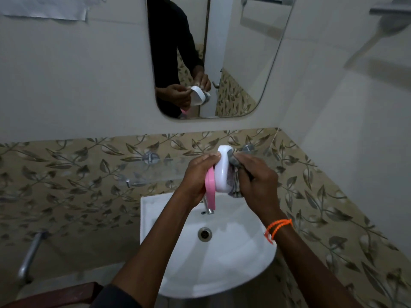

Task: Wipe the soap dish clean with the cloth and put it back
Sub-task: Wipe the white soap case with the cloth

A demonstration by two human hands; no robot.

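Wiping is underway above the washbasin [155,218]; the left hand [196,174] grips the white soap dish [222,170] and pink lid [210,185]; the right hand [258,181] presses the grey cloth [233,172] into it; returning it remains.

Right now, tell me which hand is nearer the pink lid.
Left. The left hand grips the pink lid together with the white soap dish; the right hand is across the dish, pressing the cloth.
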